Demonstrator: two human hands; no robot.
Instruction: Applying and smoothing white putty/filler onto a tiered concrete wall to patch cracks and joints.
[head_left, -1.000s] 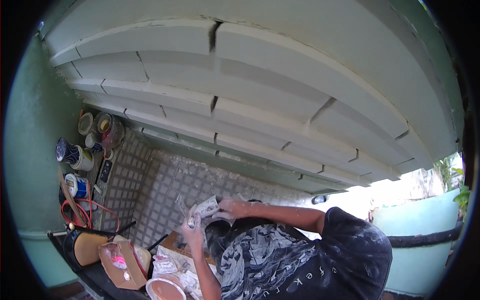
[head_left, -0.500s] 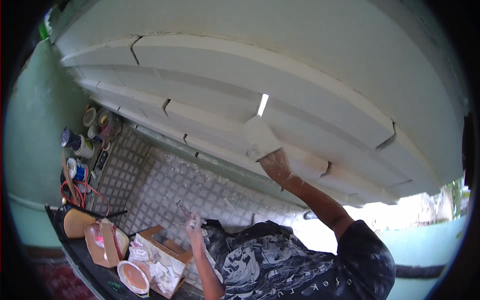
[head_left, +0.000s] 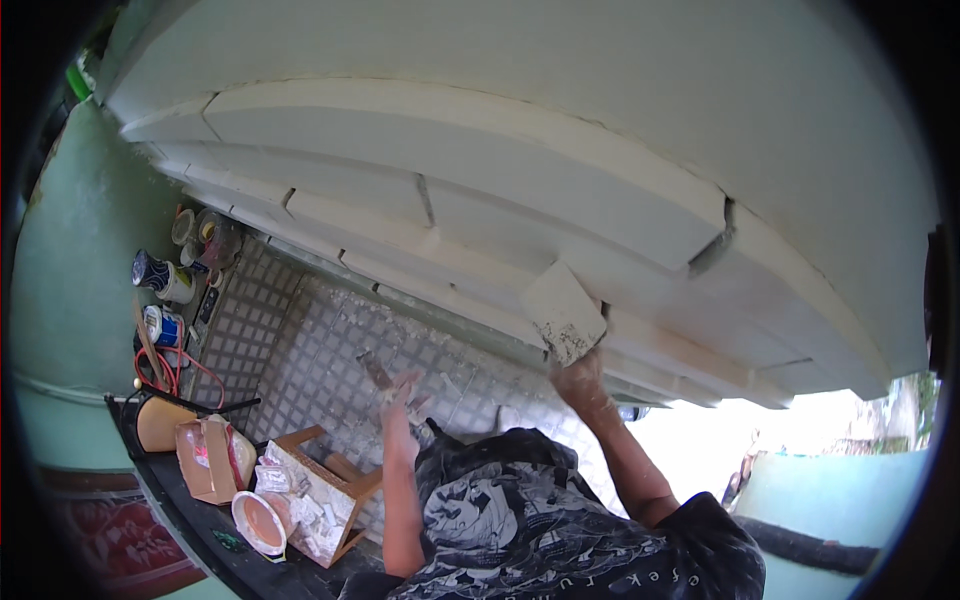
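My right hand grips the lower edge of a flat, roughly rectangular scraper. Its pale face has dark speckles near the hand, and it is tilted up close to the white stepped moulding. Whether it touches the moulding I cannot tell. Lower and to the left, my left hand is closed on a putty knife whose blade points up and left, away from the moulding. White residue covers both hands. Dark joints run across the moulding, including a groove in its middle step.
Paint buckets and a red hose stand along the left wall. A cardboard box, a tub and a plaster-smeared wooden stool are at lower left. Grey patterned tiles lie below, with debris by the wall.
My right hand and the scraper have moved down and slightly right, and the scraper shows more of its speckled face. My left hand has risen slightly with the putty knife. The view has shifted.
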